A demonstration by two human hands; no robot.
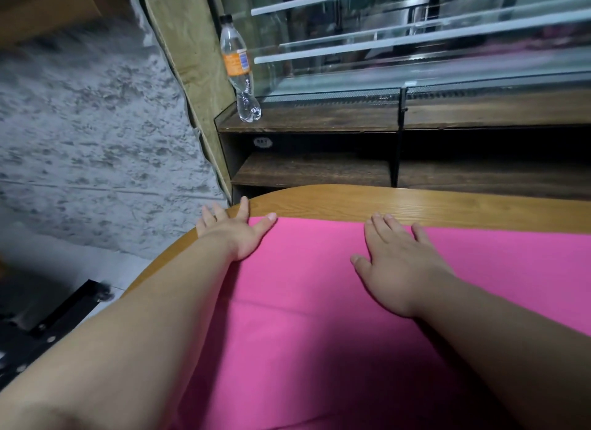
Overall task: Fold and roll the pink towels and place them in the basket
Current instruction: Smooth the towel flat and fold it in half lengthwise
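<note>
Pink towel (pixel 319 285) lies flat under open left hand (pixel 235 234) and right hand (pixel 396 266)

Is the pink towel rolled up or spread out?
Spread out: the pink towel lies flat on the table, with the left hand and right hand flat at its far edge.

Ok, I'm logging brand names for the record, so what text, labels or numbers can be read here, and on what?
No text here is legible enough to quote.
Orange and blue label on the plastic bottle: has print, too blurred to read.
white oval sticker on the shelf unit: dark marks, too small to read.
pink towel and table: no text.
</note>
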